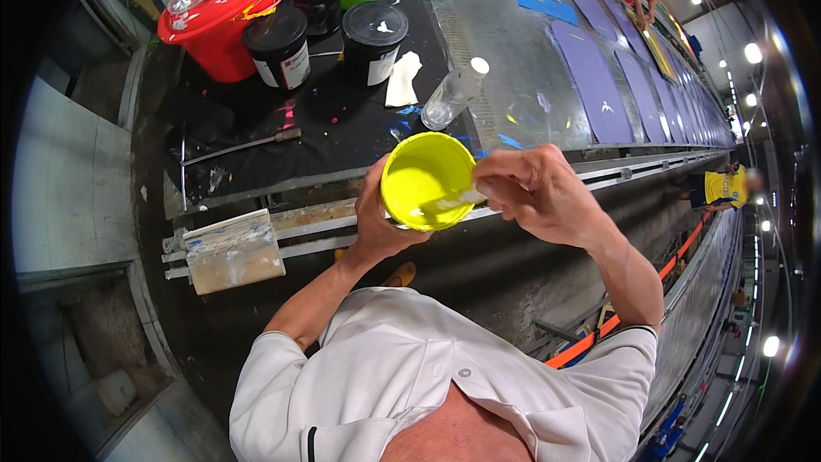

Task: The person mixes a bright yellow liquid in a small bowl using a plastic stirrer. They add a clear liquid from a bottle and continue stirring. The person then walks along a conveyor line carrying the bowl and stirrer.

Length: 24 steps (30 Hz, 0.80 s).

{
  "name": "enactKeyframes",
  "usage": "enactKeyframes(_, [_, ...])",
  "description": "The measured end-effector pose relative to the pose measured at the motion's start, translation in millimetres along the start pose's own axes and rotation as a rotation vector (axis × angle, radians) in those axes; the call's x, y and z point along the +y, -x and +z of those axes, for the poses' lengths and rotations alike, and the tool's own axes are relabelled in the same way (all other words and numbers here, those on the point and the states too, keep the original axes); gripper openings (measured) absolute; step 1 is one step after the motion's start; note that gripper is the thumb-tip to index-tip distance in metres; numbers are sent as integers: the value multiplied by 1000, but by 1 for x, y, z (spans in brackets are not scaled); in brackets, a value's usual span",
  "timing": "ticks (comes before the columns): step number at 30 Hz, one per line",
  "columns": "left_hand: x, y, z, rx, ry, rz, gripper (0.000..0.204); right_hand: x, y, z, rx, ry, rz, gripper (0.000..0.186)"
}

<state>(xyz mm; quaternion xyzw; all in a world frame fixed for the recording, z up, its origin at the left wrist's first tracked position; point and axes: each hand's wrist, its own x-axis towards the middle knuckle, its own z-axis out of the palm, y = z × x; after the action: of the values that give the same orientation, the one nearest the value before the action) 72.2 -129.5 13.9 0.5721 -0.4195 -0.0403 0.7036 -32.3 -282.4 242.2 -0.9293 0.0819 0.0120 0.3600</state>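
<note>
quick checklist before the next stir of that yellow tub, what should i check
1. Left hand has a firm grip round the yellow tub: ok, fingers wrap its side.
2. Tub upright enough not to spill: not ok, its mouth tilts toward the camera.
3. Right hand holds the pale stirring blade with its tip inside the tub: ok.
4. How much yellow paint is left: cannot tell, only coated walls show.
5. Black-lidded tubs on the bench closed: ok, lids on.
6. Clear bottle lying on the bench capped: ok, white cap on.
</note>
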Motion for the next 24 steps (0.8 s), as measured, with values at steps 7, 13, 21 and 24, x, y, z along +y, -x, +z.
enactKeyframes(7, [1,-5,-3,-11,-30,31,102,10,6,2,162,330,-102,18])
enactKeyframes(13, [1,2,-2,-18,-15,-5,102,8,7,11,173,17,-4,21])
enactKeyframes(21, [1,1,-1,-4,-40,-14,101,11,14,10,193,-35,62,24])
enactKeyframes(24, [0,1,0,21,-17,12,102,11,12,6,211,141,14,23])
